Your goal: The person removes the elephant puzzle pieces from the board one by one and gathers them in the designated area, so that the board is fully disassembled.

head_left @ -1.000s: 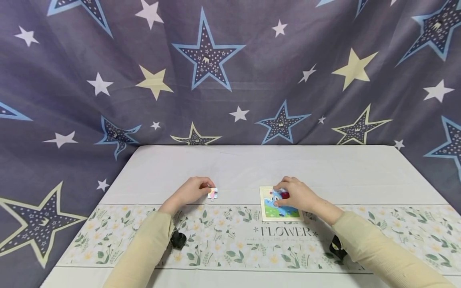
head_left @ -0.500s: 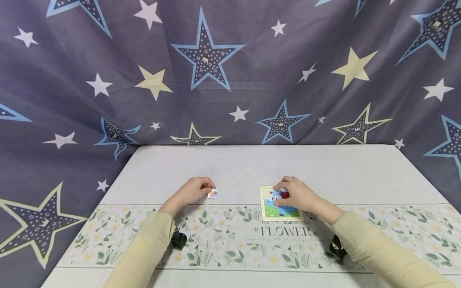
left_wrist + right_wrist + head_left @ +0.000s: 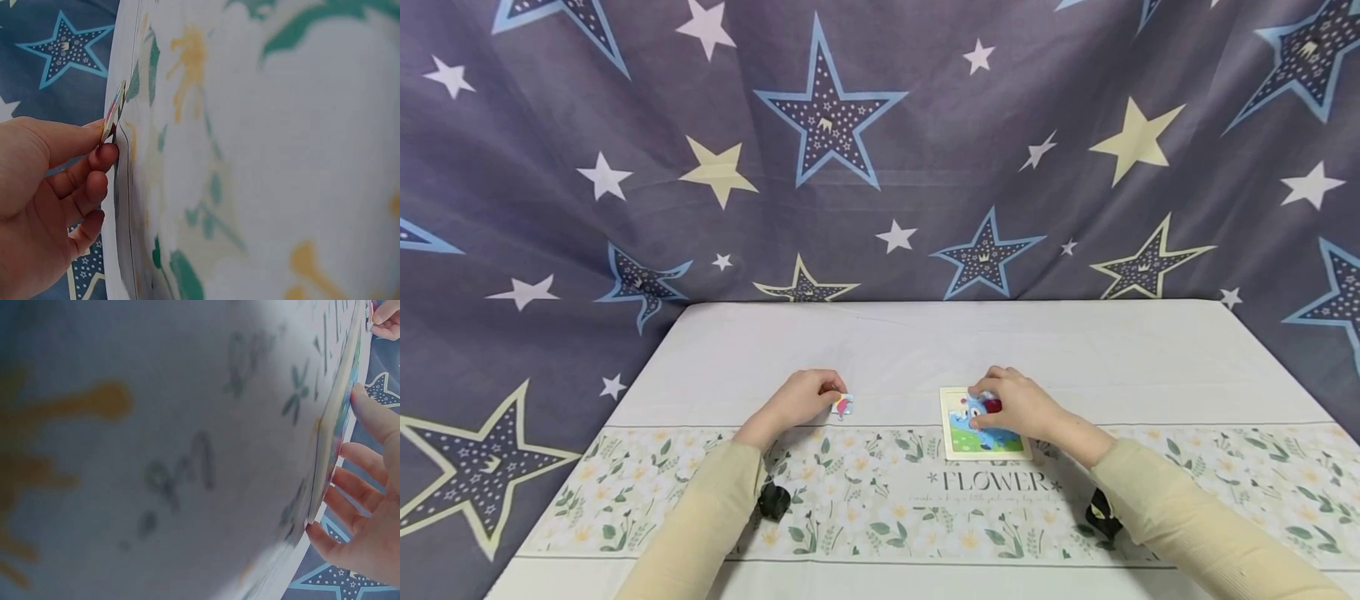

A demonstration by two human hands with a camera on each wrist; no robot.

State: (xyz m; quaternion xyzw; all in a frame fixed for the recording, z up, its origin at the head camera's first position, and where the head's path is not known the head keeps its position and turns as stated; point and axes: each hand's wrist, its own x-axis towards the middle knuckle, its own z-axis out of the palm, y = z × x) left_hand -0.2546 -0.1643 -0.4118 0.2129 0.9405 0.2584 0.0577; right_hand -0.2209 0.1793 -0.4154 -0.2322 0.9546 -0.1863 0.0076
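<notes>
Thumb and fingers of my left hand (image 3: pixel 801 395) pinch a small puzzle piece (image 3: pixel 844 405) with a pink and yellow print. The left wrist view catches this piece (image 3: pixel 114 111) nearly edge-on, standing tilted at the tips of the thumb and index finger. To the right, a cream-framed puzzle board (image 3: pixel 957 454) with a blue cartoon animal on green grass lies flat. My right hand (image 3: pixel 1018 406) rests on its right half, thumb and fingers spread, hiding part of the picture. In the right wrist view, fingertips (image 3: pixel 353 450) touch the board's face and edge.
A white tablecloth (image 3: pixel 902 350) with a floral band and the word FLOWER covers the table. Behind its far edge hangs a dark star-patterned curtain (image 3: pixel 880 225). A black wrist device (image 3: pixel 773 502) sits under the left sleeve, another (image 3: pixel 1102 515) under the right.
The left hand turns the puzzle piece slightly in its fingers, so more of its pink print shows. The right hand and the board stay in place.
</notes>
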